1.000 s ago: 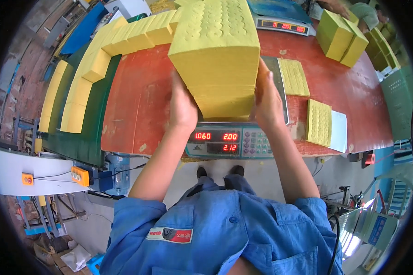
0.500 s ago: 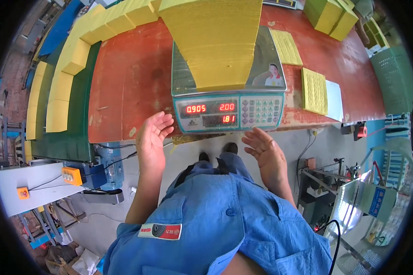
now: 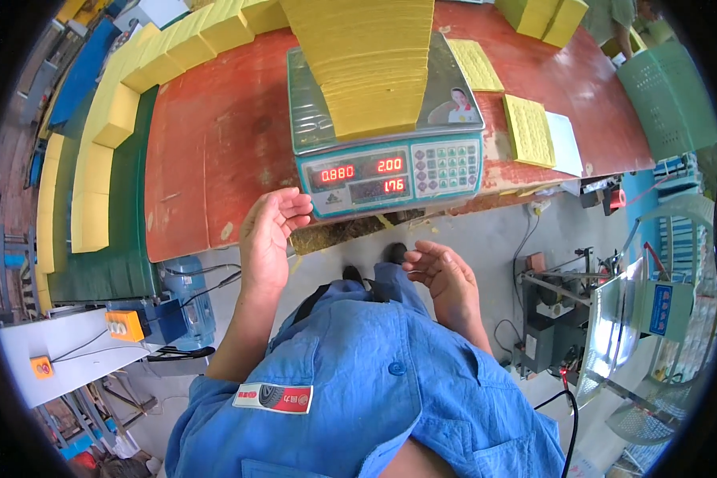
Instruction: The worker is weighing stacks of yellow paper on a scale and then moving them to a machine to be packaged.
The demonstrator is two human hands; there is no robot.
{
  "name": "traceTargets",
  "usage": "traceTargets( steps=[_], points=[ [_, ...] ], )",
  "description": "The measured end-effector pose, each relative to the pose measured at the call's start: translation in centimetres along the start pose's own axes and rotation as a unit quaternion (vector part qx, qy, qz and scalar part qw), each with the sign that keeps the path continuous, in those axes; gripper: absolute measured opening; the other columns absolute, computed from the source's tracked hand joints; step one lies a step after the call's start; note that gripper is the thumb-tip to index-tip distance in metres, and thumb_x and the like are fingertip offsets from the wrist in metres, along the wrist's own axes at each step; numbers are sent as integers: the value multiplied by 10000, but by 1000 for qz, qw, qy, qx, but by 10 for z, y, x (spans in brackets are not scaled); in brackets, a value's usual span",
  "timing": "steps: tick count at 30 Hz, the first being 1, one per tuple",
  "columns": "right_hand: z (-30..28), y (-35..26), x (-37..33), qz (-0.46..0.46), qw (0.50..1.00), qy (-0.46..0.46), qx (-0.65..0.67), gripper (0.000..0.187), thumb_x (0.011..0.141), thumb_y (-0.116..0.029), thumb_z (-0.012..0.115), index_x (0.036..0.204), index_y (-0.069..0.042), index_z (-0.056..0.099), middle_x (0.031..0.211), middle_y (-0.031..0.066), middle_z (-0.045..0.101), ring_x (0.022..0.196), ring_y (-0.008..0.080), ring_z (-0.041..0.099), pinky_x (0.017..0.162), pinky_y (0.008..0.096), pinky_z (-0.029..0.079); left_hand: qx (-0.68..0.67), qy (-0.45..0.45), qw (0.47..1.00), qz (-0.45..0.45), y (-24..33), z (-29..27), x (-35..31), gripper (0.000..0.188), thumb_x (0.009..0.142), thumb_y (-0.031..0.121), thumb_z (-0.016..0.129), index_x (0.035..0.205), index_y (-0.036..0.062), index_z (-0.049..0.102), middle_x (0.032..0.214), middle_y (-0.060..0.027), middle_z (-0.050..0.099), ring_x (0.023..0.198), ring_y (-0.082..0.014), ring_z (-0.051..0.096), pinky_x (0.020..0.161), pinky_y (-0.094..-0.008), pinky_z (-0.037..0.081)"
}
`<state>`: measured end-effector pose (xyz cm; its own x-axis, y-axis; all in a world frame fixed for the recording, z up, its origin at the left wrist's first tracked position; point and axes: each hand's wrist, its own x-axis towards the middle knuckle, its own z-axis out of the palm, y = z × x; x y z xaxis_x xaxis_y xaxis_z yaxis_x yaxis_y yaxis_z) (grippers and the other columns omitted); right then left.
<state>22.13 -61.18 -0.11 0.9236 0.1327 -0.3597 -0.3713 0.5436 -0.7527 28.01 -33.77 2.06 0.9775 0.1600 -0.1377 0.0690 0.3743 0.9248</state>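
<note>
- From the head camera, a tall yellow stack (image 3: 370,76) stood on the scale (image 3: 446,167), on the red worktop (image 3: 207,143).
- Its long way went up toward the camera, and its top ran out of view.
- The left hand (image 3: 269,239) and right hand (image 3: 448,279) held nothing, fingers loosely bent, near the scale's front.

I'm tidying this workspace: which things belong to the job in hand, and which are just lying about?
Likely part of the job:
tall yellow sheet stack
digital weighing scale under it
yellow blocks lined up at left

Likely just lying about:
blue water jug, lower left
green perforated basket, right
</note>
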Motion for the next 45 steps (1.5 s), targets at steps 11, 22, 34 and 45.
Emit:
traceTargets(
  steps=[11, 22, 34, 45],
  points=[
    [-2, -4, 17, 51, 998, -33, -3, 361, 1022, -243, 462, 1223, 31, 582, 1107, 151, 667, 1023, 243, 639, 926, 389, 492, 4, -29, 1000, -5, 3, 26, 2, 298, 1021, 220, 466, 1091, -11, 640, 1011, -128, 692, 942, -193, 655, 839, -323, 504],
    [-76, -78, 41, 30, 995, -90, -40, 344, 1025, -232, 503, 1257, 8, 584, 1115, 101, 674, 1026, 168, 628, 879, 307, 495, 163, -202, 965, -37, -38, 200, 14, 252, 1008, 153, 475, 1057, -35, 636, 1021, -129, 680, 954, -191, 643, 865, -336, 512],
    [-273, -214, 60, -55, 992, 44, -101, 279, 985, -165, 516, 1167, 13, 629, 1047, 109, 692, 959, 180, 652, 859, 324, 503, 619, -294, 660, 308, -170, 387, 116, 317, 689, 91, 797, 944, 21, 622, 1314, -148, 540, 1252, -337, 491, 1011, -438, 444],
    [-287, -228, 83, -15, 998, -18, -51, 281, 987, -189, 540, 1172, 6, 624, 1027, 98, 691, 955, 176, 648, 862, 319, 501, 615, -314, 658, 299, -162, 395, 120, 192, 746, 74, 742, 882, 19, 618, 1276, -177, 579, 1221, -357, 535, 999, -436, 461]
  ],
)
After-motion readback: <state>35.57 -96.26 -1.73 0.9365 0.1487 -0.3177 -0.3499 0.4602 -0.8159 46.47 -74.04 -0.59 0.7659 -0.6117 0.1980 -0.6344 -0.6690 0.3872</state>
